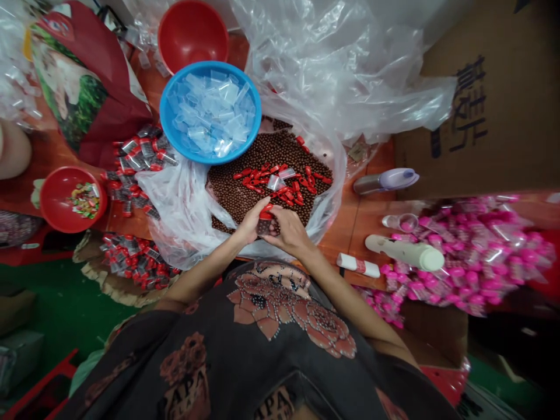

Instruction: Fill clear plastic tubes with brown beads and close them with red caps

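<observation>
My left hand (251,223) and my right hand (286,228) meet over the near edge of a heap of small brown beads (262,160) lying in a clear plastic bag. Between them they pinch a small clear vial with a red cap (265,221); the left fingers press on the cap, the right fingers wrap the vial's body. Loose red caps (284,181) and a small clear packet lie on the beads just beyond my hands.
A blue bowl of small clear packets (210,114) sits behind the beads, a red bowl (192,32) farther back. Red-capped filled vials (135,157) pile at left beside a red bowl of candy (72,198). Pink-capped vials (472,251), bottles and a cardboard box (490,99) stand right.
</observation>
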